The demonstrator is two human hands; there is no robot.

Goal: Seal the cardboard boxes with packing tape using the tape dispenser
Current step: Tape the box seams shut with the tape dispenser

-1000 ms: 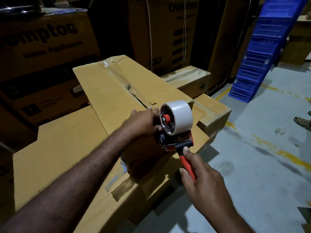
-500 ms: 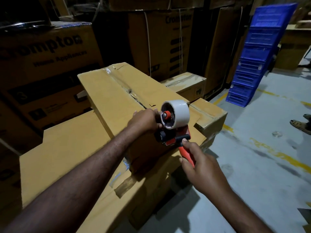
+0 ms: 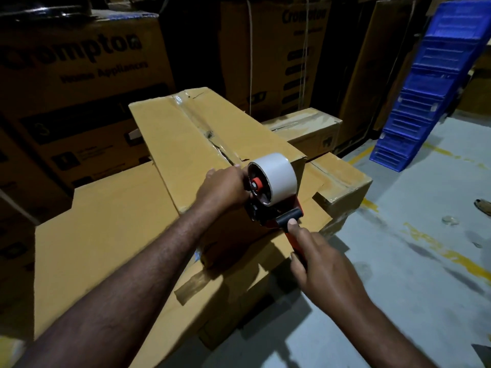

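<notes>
A long brown cardboard box (image 3: pixel 170 134) lies on top of other boxes, its centre seam taped at the far end and split open near the near end. A red and black tape dispenser (image 3: pixel 276 208) with a white tape roll (image 3: pixel 279 173) sits at the box's near top edge. My right hand (image 3: pixel 326 266) grips the dispenser's red handle, forefinger stretched along it. My left hand (image 3: pixel 225 187) rests on the box's near end right beside the roll, fingers curled over the edge; whether it pinches tape is hidden.
A wide flat box (image 3: pixel 106 235) lies under the long one, with smaller taped boxes (image 3: pixel 342 181) (image 3: pixel 305 123) to the right. Tall printed cartons (image 3: pixel 74 75) stand behind. A blue crate stack (image 3: pixel 425 83) leans at the right. A person's sandalled foot (image 3: pixel 483 205) is on the grey floor.
The dispenser and both hands stay at the box's near end; my right hand has slid slightly along the handle. The view has shifted a little, bringing the box closer.
</notes>
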